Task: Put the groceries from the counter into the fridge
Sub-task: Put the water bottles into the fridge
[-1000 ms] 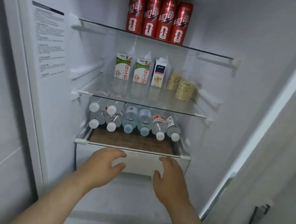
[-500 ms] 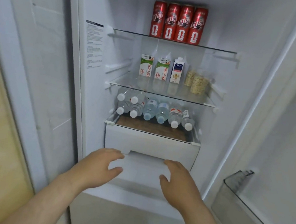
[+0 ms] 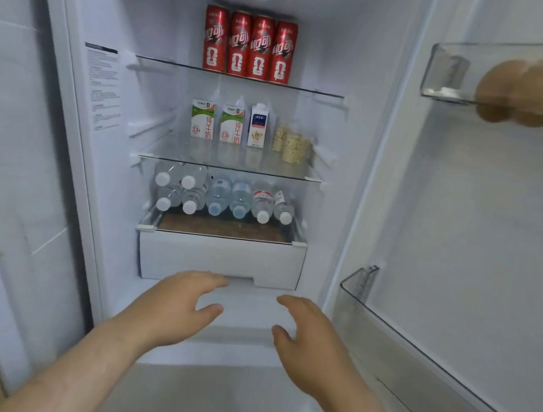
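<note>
I judge the job close to finished: the fridge [image 3: 64, 144] stands open and well stocked, and neither of my hands carries anything. The counter is out of view, so I cannot tell whether groceries remain there.

I take the white drawer [image 3: 220, 258] as my landmark. It looks pushed shut, and its contents are hidden behind its white front. My left hand [image 3: 178, 300] hovers just below its front edge, fingers spread and loosely curled, holding nothing. My right hand [image 3: 309, 337] hovers below and to the right of the drawer, also open and empty. Neither hand seems to touch the drawer, though the left fingertips come very near its lower lip.

Directly above the drawer, on its lid, the water bottles [image 3: 223, 196] lie on their sides, caps facing me, two of them stacked on the left. One shelf higher stand three cartons [image 3: 230, 124], with two jars [image 3: 292, 141] of something pale and grainy to their right. On the top shelf, far above the drawer, four red cans [image 3: 249, 43] stand upright in a row.

Up and to the right of the drawer, the door tray [image 3: 449, 73] holds brown eggs [image 3: 533, 91]. The lower door bin [image 3: 386, 321], beside the drawer on the right, looks empty.
</note>
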The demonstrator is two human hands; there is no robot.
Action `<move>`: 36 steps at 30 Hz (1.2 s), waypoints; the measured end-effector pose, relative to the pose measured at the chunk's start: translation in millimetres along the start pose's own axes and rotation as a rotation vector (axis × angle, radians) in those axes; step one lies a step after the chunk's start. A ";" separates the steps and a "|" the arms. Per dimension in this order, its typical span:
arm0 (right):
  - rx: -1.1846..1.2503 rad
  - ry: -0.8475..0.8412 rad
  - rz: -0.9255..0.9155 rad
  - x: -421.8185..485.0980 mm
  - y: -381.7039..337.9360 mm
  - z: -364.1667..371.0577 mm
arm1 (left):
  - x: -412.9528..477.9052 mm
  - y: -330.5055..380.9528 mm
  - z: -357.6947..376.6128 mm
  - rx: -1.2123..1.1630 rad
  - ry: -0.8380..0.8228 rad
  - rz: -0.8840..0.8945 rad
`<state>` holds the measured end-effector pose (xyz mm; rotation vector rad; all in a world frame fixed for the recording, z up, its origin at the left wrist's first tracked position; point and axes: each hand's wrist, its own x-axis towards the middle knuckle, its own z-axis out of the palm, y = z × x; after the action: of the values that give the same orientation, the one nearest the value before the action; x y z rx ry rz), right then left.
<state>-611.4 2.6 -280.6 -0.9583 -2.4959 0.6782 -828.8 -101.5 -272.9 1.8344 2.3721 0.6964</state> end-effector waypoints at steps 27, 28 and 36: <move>-0.252 0.294 0.681 -310.1 37.9 -55.1 | -80.2 170.3 101.4 -0.149 -0.399 0.589; -0.253 0.318 0.705 -326.6 36.9 -60.5 | -88.1 188.2 101.3 -0.152 -0.414 0.623; -0.254 0.441 0.881 -442.2 36.6 -94.9 | -148.7 298.2 118.9 -0.216 -0.481 0.843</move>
<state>-237.6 -253.9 -300.9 -2.0756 -1.7259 0.3088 -478.8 -146.9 -297.2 2.5035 1.1481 0.4362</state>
